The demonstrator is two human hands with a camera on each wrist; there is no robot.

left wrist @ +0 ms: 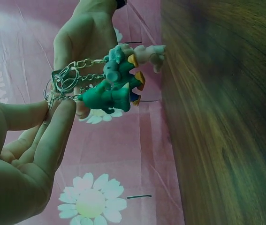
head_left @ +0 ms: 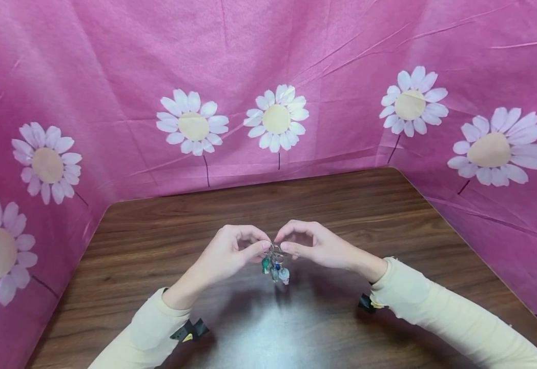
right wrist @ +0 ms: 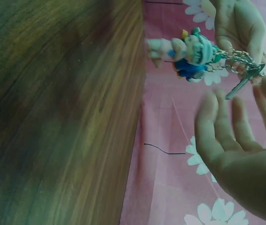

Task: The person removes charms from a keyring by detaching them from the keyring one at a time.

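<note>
Head view: both hands meet at centre of frame, above the table (head_left: 158,230), around a bunch of key rings (left wrist: 67,80). Left hand (head_left: 227,254) pinches the rings between thumb and forefinger; right hand (head_left: 324,248) pinches the same bunch from the other side, thumb and forefinger together, other fingers loosely bent. Fingertips of the two hands nearly meet.

Short chains (left wrist: 89,62) run from the rings to small figure charms, dangling below the hands in the head view. Left wrist view, centre: green charm (left wrist: 100,97) nearest, others overlapping behind, exact count unclear. Right wrist view, upper right: silvery key (right wrist: 238,86) angled down-left from the rings; pale-headed charm (right wrist: 200,50) and blue charm (right wrist: 189,69) left of it.

Cream sleeves (head_left: 434,302) enter from lower left and lower right. Pink cloth (head_left: 342,46) with white daisies (head_left: 276,119) fills the upper frame.
</note>
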